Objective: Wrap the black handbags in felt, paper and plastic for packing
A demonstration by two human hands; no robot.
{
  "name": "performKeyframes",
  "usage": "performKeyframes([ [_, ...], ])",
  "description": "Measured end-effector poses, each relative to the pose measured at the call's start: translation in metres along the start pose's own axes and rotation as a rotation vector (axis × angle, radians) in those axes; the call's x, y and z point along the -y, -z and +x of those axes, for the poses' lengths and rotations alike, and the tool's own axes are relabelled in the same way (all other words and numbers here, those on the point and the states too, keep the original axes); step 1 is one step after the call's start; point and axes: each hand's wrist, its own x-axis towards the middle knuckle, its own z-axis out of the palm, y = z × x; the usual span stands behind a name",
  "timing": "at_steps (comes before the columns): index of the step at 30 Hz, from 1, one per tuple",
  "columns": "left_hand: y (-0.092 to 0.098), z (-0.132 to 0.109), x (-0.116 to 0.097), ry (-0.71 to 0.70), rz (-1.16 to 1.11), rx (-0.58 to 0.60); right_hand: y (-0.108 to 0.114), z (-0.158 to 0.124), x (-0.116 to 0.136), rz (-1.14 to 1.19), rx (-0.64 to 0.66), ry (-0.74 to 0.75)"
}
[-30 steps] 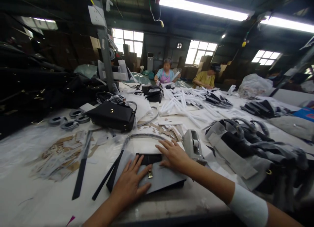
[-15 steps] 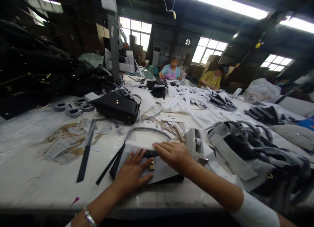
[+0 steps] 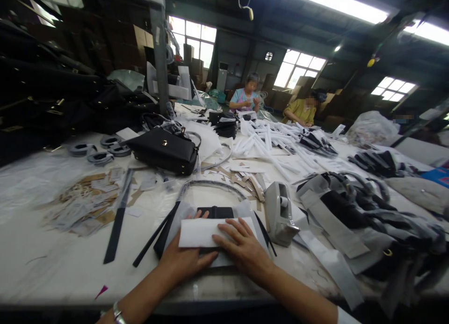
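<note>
A black handbag (image 3: 161, 240) lies flat in front of me, its front overlaid with a translucent wrapping sheet (image 3: 224, 261). Its wrapped handle (image 3: 213, 184) arches away from me, and a dark flap (image 3: 215, 212) shows at the top. Across the bag's middle is a white rectangular foam sheet (image 3: 198, 233), which hides the clasp. My left hand (image 3: 184, 258) rests on the bag, thumb apart, fingers partly under the sheet with tips showing past its far edge. On top of the sheet's right half, my right hand (image 3: 243, 249) lies with fingers spread.
A tape dispenser (image 3: 282, 216) stands right of the bag. Wrapped bags (image 3: 336, 212) are piled farther right. Another black handbag (image 3: 164, 148), paper tags (image 3: 84, 202) and a dark strip (image 3: 117, 233) lie to the left. Two people (image 3: 245, 97) work across the table.
A white foam sheet now covers the clasp, which was visible before. My right hand has drawn back from the bag's top edge and lies on that sheet. My left hand stays on the bag.
</note>
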Motion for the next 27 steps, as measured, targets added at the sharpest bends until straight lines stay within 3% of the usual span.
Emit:
performKeyframes([
  [7,0.007,-0.001,0.002,0.032,-0.102,0.023,-0.015,-0.011,-0.008,0.010,0.009,0.058],
  [12,0.006,-0.004,0.001,0.082,-0.129,-0.029,-0.024,-0.015,-0.003,-0.014,-0.046,0.035],
  [17,0.009,-0.002,0.003,0.140,-0.174,-0.011,-0.022,-0.014,0.003,0.044,0.031,-0.017],
  [22,0.052,-0.003,0.009,0.192,-0.281,0.083,-0.015,-0.013,0.000,0.150,0.083,-0.035],
  [23,0.064,-0.003,0.006,0.200,-0.248,0.054,-0.014,-0.013,0.000,0.164,0.085,-0.038],
  [27,0.097,0.010,-0.030,0.201,-0.032,-0.262,-0.014,-0.013,0.000,0.195,0.069,-0.048],
])
